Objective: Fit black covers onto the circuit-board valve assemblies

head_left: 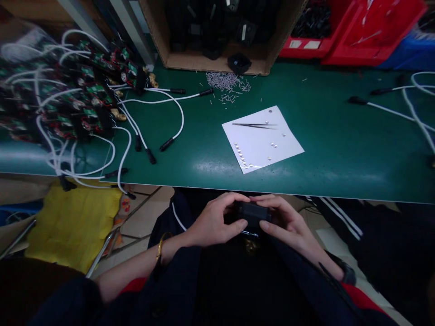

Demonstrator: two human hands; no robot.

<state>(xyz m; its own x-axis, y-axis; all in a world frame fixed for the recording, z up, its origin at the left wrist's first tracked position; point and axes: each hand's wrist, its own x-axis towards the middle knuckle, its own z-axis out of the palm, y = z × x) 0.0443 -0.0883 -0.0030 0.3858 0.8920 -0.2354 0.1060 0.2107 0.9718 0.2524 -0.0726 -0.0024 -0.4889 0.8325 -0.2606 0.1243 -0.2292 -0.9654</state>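
Between them, my left hand [220,217] and my right hand [285,219] grip a black box-shaped housing [254,213] over my lap, just below the table's front edge. Both thumbs press on its near side while the fingers wrap round its ends and far side. A brassy part [250,246] shows dimly beneath it; whether it joins the housing I cannot tell. On the table beyond lies a white sheet [258,145] with several small clear dots [240,155] on it. Black tweezers [253,125] rest across the sheet's far part.
Assemblies with green circuit boards [91,90] and white cables [182,117] crowd the table's left. Small screws or pins [222,81] are heaped before a cardboard box [217,64] of black parts. Red bins [360,45] stand at back right, with more cables [390,111] near the right edge.
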